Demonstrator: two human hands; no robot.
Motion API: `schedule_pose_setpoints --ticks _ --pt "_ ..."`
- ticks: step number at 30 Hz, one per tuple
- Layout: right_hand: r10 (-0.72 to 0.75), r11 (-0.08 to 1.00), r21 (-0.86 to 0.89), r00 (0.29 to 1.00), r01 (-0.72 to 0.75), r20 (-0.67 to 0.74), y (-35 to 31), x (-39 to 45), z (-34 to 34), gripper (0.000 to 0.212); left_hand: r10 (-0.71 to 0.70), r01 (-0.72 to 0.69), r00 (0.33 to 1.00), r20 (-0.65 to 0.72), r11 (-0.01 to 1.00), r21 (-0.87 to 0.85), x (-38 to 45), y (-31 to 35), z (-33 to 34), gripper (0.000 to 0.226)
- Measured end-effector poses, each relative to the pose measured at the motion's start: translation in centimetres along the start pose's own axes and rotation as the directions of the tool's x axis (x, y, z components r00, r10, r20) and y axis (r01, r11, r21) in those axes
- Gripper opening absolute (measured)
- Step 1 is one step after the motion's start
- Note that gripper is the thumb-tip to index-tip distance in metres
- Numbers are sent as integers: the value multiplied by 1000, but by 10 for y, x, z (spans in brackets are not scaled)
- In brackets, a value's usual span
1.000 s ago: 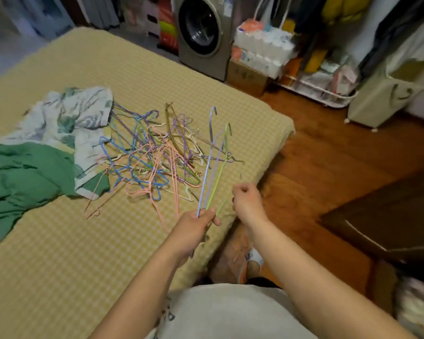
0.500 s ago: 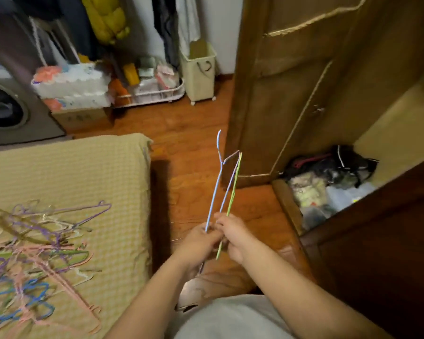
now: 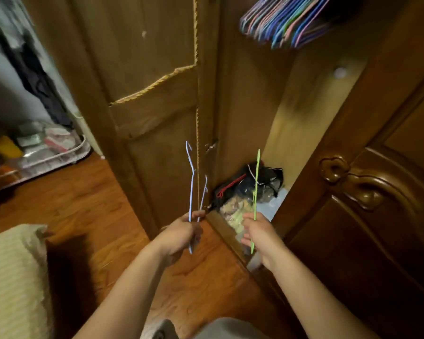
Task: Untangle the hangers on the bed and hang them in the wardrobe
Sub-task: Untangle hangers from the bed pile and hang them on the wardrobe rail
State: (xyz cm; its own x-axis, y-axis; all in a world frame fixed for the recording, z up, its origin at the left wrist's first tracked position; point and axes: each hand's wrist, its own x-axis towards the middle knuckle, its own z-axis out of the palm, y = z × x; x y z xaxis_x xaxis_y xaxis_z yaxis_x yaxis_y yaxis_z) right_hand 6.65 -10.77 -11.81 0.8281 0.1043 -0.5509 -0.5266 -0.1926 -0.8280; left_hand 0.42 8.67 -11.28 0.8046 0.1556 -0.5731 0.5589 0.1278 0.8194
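I faced the open wardrobe [image 3: 304,113], where a thick row of hung hangers [image 3: 287,20] already filled the rail. My left hand [image 3: 181,234] gripped two bluish hangers [image 3: 192,192]; my right hand [image 3: 258,232] pinched a green hanger [image 3: 256,187]. None of the three was hung yet.

Glossy carved wood wardrobe door [image 3: 367,216]; polished wood floor [image 3: 88,209].

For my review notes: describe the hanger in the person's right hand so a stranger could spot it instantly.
Start at the open wardrobe. In front of its opening, the right hand holds one thin green hanger upright. The left hand holds blue hangers; the green one is alone in its hand.
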Motion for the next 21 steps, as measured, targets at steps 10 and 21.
schedule_pose_setpoints --ticks 10,21 --pt "-215 928 257 951 270 -222 -107 37 -24 33 81 -120 941 328 988 100 82 152 38 25" --pt "-313 864 50 611 501 -727 -207 87 -22 22 161 -266 701 695 963 45 153 290 46 30"
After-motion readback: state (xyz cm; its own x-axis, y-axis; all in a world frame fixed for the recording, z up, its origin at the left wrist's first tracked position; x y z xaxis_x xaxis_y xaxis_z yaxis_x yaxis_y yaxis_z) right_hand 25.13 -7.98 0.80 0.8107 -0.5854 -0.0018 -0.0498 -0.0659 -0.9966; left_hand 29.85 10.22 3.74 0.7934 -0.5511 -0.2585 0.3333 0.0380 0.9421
